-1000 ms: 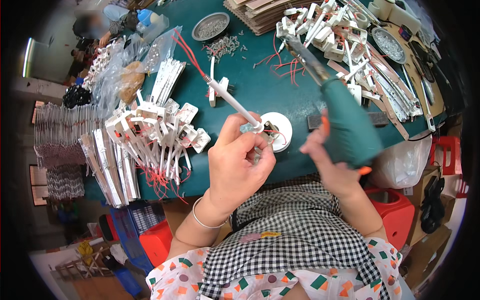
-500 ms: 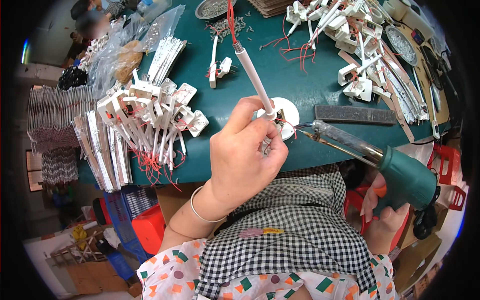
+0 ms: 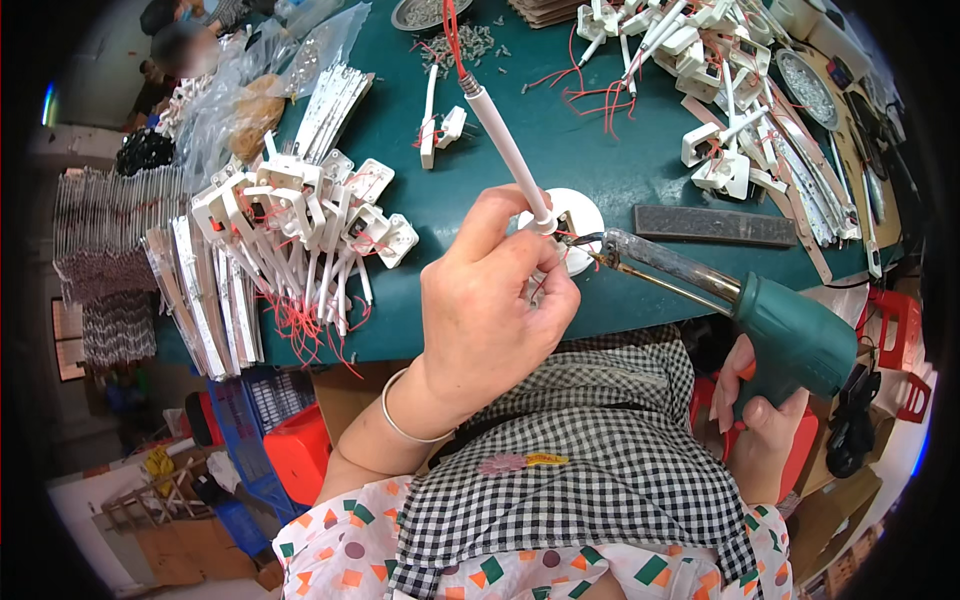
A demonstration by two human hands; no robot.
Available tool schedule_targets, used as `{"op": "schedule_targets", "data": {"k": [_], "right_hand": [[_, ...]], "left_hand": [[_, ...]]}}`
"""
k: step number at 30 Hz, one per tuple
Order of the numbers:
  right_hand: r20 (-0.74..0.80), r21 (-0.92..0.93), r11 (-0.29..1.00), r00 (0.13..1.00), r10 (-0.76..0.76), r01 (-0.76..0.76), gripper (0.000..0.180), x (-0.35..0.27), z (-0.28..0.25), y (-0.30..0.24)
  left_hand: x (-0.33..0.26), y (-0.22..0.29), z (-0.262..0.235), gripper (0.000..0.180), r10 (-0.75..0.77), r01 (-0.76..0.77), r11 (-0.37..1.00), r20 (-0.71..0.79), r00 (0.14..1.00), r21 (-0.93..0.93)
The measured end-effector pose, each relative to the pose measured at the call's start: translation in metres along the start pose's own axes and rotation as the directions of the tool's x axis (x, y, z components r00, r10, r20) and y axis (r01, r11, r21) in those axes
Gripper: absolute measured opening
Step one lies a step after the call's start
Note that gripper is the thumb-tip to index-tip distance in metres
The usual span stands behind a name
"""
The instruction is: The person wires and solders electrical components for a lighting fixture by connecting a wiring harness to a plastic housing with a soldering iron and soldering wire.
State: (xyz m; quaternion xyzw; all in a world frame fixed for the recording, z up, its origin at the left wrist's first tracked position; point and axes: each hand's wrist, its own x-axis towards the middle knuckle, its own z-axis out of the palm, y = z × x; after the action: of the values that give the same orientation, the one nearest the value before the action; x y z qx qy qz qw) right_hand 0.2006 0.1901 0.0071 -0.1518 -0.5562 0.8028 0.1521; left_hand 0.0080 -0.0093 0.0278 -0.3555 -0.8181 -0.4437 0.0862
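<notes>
My left hand (image 3: pixel 500 285) is closed on a white tube (image 3: pixel 506 148) with red wires (image 3: pixel 454 38) coming out of its far end. The tube's near end meets a round white base (image 3: pixel 584 222) on the table, where small parts and thin wires show. Part of the base is hidden by my fingers. My right hand (image 3: pixel 765 405) grips the handle of a green soldering gun (image 3: pixel 800 335). Its metal barrel points left, and its tip (image 3: pixel 590 242) reaches in over the base beside my left fingertips. Whether the tip touches a wire is too small to tell.
White plug housings (image 3: pixel 300 215) with red-wired tubes are heaped at left, and more housings (image 3: pixel 700 50) at far right. A dark bar (image 3: pixel 715 226) lies right of the base. Screws (image 3: pixel 470 45) lie scattered at the back near a tube piece (image 3: pixel 430 118). A person (image 3: pixel 185 45) is at far left.
The soldering gun has moved left and slightly up in my right hand, bringing its tip in over the round base. My left hand stays nearly in place on the tube.
</notes>
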Motion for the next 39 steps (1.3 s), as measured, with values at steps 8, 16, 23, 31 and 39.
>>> {"op": "schedule_targets", "data": {"k": [8,16,23,31,39], "right_hand": [[0.027,0.073,0.997,1.0,0.012,-0.014,0.069,0.001,-0.009,0.008],[-0.034,0.182,0.982,0.998,-0.044,0.049,0.081,0.006,-0.015,0.0],[-0.03,0.099,0.986,0.991,-0.129,0.132,0.075,0.012,-0.003,0.013],[0.021,0.084,0.996,1.0,0.011,-0.012,0.065,-0.004,-0.02,0.014],[0.028,0.109,0.994,1.0,-0.01,0.006,0.064,-0.002,-0.021,0.018]], "left_hand": [[-0.001,-0.003,0.001,0.014,0.009,-0.009,1.0,-0.012,1.0,0.015],[0.001,-0.001,0.001,0.01,0.007,-0.007,1.0,0.011,1.0,0.001],[0.001,0.0,0.0,0.01,0.006,-0.006,1.0,0.023,1.0,0.012],[0.001,0.0,0.002,0.011,0.013,-0.013,1.0,0.011,1.0,0.008],[0.001,-0.001,0.0,0.011,0.01,-0.01,1.0,0.01,1.0,0.007]]}}
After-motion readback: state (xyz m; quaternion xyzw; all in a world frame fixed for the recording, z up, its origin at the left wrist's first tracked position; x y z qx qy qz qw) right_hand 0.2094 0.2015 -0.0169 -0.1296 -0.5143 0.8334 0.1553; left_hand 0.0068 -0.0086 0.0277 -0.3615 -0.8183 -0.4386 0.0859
